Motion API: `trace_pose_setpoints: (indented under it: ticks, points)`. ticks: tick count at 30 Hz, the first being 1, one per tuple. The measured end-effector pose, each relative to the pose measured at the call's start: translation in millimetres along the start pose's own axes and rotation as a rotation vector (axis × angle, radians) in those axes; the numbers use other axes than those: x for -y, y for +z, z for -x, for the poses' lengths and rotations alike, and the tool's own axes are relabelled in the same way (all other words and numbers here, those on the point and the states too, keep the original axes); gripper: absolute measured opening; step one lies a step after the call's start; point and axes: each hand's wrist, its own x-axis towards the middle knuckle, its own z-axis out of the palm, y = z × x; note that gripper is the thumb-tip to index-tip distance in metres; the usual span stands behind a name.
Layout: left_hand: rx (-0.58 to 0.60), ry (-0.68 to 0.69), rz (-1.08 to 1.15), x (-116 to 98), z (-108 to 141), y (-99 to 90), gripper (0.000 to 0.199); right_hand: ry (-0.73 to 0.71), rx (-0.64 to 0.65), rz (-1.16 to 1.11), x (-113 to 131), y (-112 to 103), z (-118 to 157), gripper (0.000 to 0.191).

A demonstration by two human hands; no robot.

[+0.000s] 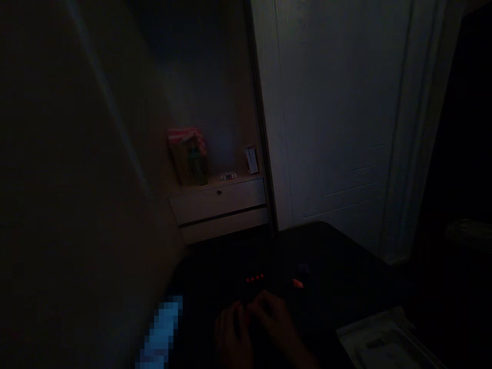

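Both hands are close together over the dark tabletop (215, 266), low in the view and dimly lit. My left hand (232, 333) has its fingers bent and pressed together, the tips near those of my right hand. My right hand (274, 320) is curled, with thumb and forefinger brought together in a pinch. What lies between the fingertips, if anything, is too dark and small to make out. Just beyond the hands is a short row of several small red dots (254, 278). An orange-red lump (297, 283) lies to their right, with a dark purplish lump (304, 268) behind it.
At the lower left glows a blurred bright screen (161, 333). A clear plastic packet (388, 341) lies at the lower right. Behind the table are a drawer unit (223, 205) bearing a red-topped bag (188, 156) and small items, and a pale panel door (334, 113).
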Motion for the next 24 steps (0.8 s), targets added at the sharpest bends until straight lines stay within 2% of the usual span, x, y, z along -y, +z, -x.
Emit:
trace_pose_setpoints:
  ticks: [5, 12, 18, 21, 24]
  points:
    - [0.034, -0.027, 0.012, -2.0, -0.8, -2.3, 0.055, 0.012, -0.013, 0.009, -0.3, -0.5, 0.9, 0.022]
    - [0.025, -0.014, -0.002, 0.4, -0.1, -0.4, 0.053, -0.064, -0.006, -0.015, 2.4, -2.9, 0.9, 0.019]
    - [0.009, 0.002, -0.016, 0.1, 0.1, 0.2, 0.051, -0.099, -0.021, -0.021, -10.0, -1.8, 0.4, 0.036]
    - [0.017, 0.002, 0.005, -1.7, -0.5, -1.1, 0.051, -0.078, -0.058, -0.072, -12.8, -0.3, 0.1, 0.048]
    - [0.031, -0.020, 0.014, -3.4, -0.9, -2.4, 0.051, -0.049, -0.042, -0.124, -14.5, 1.4, -1.4, 0.054]
